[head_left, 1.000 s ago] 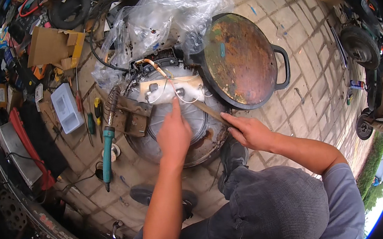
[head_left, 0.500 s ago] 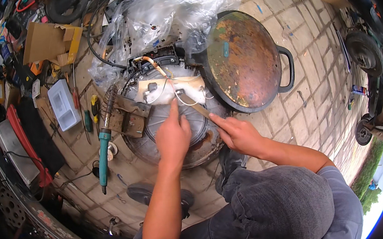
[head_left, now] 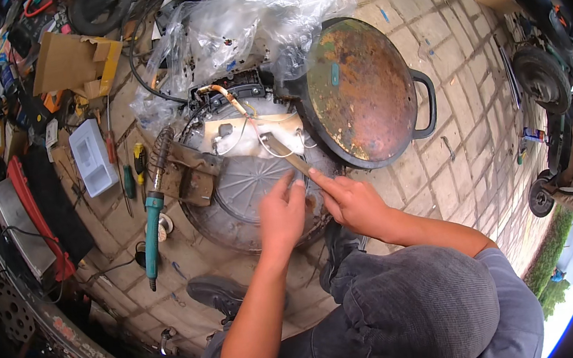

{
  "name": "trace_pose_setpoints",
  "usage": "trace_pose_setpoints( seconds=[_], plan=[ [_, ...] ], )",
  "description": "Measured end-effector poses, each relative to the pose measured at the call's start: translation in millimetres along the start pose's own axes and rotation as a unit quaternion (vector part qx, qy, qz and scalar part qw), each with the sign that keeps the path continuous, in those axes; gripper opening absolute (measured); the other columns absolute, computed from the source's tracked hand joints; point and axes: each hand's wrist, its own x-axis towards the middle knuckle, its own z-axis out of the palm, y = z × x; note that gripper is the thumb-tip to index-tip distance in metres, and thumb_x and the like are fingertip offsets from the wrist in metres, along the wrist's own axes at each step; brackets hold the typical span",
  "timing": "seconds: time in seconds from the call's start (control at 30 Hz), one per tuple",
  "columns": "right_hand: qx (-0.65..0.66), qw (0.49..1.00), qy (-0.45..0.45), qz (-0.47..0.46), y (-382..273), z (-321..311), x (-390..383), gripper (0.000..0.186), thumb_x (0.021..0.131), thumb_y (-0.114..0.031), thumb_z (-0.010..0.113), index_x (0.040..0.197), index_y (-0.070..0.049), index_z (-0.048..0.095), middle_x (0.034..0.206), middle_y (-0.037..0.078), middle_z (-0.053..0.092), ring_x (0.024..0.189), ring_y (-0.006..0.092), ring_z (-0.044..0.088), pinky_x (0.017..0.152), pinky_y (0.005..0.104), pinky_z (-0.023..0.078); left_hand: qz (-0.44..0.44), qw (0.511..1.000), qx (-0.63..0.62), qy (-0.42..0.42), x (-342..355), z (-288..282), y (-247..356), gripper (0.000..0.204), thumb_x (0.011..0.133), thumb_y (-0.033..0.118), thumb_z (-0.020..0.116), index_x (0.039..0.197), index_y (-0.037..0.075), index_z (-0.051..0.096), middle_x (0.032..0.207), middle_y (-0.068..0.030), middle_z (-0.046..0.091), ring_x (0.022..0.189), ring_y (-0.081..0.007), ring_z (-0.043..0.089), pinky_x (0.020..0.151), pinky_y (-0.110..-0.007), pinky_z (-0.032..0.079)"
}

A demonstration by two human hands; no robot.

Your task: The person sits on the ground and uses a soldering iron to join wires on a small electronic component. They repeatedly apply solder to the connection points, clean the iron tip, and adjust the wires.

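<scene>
We see the left hand [head_left: 282,218] drawn back off the white pad [head_left: 252,149] to just below the strip [head_left: 290,155], its fingers loosely parted and seemingly empty. The right hand [head_left: 359,203] keeps its fingers closed around the strip, right of centre, whose tip reaches the pad at upper centre, on the disc [head_left: 249,191]. We judge the strip now works there without the other hand's touch.

bright daylight; glare on clear plastic [head_left: 276,9]; edges bowed; rim black
</scene>
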Motion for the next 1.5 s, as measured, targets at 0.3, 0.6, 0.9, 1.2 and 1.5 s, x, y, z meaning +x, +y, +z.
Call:
trace_pose_setpoints(
  seconds=[0.3, 0.6, 0.9, 1.2, 1.5],
  plan=[
    [-0.012, 1.000, -0.009, 0.013, -7.9, -4.2, 4.1, 0.050, 0.092, -0.015, 0.059, 0.141, -0.010, 0.051, 0.077, 0.016, 0.062, 0.059, 0.0392, 0.062, 0.054, 0.0496, 0.052, -0.134, 0.957, -0.255, -0.026, 2.5, 20.8, 12.1, 0.032, 0.104, 0.028, 0.052, 0.079, 0.008, 0.057, 0.063, 0.0012, 0.052, 0.049, -0.0080, 0.042, 0.045, -0.024, 0.030],
    [-0.030, 0.999, -0.015, 0.018, -14.8, -6.2, 2.3, 0.053, 0.091, -0.015, 0.060, 0.143, -0.010, 0.050, 0.077, 0.017, 0.062, 0.060, 0.0385, 0.063, 0.053, 0.0476, 0.052, -0.173, 0.938, -0.300, -0.019, 12.6, 22.1, 14.2, 0.030, 0.103, 0.025, 0.051, 0.079, 0.008, 0.057, 0.061, 0.0012, 0.048, 0.048, -0.0096, 0.039, 0.045, -0.026, 0.029],
    [-0.041, 0.999, -0.018, 0.021, -12.9, -9.7, -2.1, 0.054, 0.090, -0.015, 0.062, 0.143, -0.010, 0.050, 0.076, 0.016, 0.062, 0.059, 0.0375, 0.062, 0.052, 0.0472, 0.052, -0.161, 0.938, -0.306, -0.024, 9.1, 28.5, 14.8, 0.032, 0.103, 0.023, 0.052, 0.075, 0.008, 0.053, 0.061, 0.0008, 0.046, 0.048, -0.0101, 0.038, 0.044, -0.026, 0.028],
    [-0.055, 0.998, -0.027, 0.009, -10.9, -4.1, 1.3, 0.056, 0.089, -0.015, 0.063, 0.143, -0.012, 0.050, 0.078, 0.014, 0.061, 0.057, 0.0367, 0.061, 0.051, 0.0461, 0.052, -0.161, 0.936, -0.314, -0.006, 8.9, 26.2, 10.7, 0.033, 0.103, 0.024, 0.051, 0.074, 0.009, 0.053, 0.060, 0.0006, 0.046, 0.047, -0.0103, 0.038, 0.043, -0.026, 0.028],
    [-0.041, 0.999, -0.017, -0.012, -0.6, -3.4, -2.0, 0.056, 0.088, -0.015, 0.065, 0.143, -0.013, 0.052, 0.075, 0.012, 0.059, 0.060, 0.0343, 0.062, 0.051, 0.0434, 0.051, -0.156, 0.940, -0.302, 0.001, 10.1, 26.8, 10.4, 0.032, 0.102, 0.024, 0.053, 0.074, 0.009, 0.053, 0.060, 0.0005, 0.047, 0.046, -0.0103, 0.039, 0.043, -0.027, 0.029]
  ],
)
